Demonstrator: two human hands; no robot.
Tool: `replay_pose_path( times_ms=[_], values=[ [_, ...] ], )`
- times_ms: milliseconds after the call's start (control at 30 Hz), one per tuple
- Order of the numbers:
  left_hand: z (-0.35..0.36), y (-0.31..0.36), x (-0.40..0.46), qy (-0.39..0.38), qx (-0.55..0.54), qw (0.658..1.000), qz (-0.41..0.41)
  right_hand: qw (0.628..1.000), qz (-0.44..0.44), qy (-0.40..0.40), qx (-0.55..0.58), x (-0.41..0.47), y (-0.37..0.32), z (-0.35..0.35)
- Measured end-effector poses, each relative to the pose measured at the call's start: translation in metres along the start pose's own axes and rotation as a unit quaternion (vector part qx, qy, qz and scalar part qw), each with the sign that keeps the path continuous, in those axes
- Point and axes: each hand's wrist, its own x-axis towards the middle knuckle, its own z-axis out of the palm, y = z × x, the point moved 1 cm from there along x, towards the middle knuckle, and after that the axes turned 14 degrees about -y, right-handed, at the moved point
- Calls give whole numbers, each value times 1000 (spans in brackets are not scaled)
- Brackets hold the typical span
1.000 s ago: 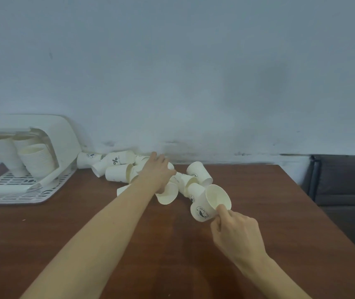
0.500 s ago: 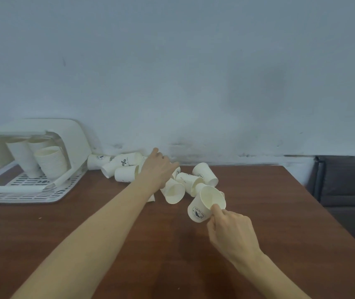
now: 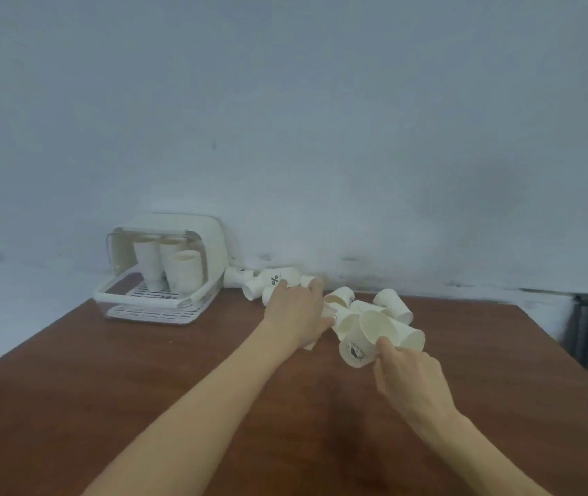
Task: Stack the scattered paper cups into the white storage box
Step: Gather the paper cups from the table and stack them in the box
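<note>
head view: right hand (image 3: 408, 379) pinching rim of a tilted paper cup (image 3: 367, 338), mouth facing camera, long axis slanting down-left; left hand (image 3: 298, 313) laid over loose cups (image 3: 274, 281) on their sides by the wall, fingers curled, whether gripping one cannot tell. white storage box (image 3: 210, 245) far left, lid up, upright stacks (image 3: 183, 272) inside on slotted tray, nearer left hand, so likely a leftward carry. thin matte paper, tapered, crushable; brown wood-grain table (image 3: 142, 388).
</note>
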Motion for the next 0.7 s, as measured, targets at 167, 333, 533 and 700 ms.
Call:
replay_pose_path(
  times_ms=[167,333,533,700],
  values=[
    [9,-12,-46,-11,-67,997,-35,1000,-7,-12,14,-14,-19,-24],
    [5,-29,-87,-51,-151,986,-43,1000,-4,-25,9,-24,-39,-46],
    [8,-57,-117,-92,-254,960,-78,1000,-8,-27,6,-23,-66,-59],
    [14,-87,-131,-76,-294,950,-73,998,-45,-6,31,-3,-90,-53]
  ],
)
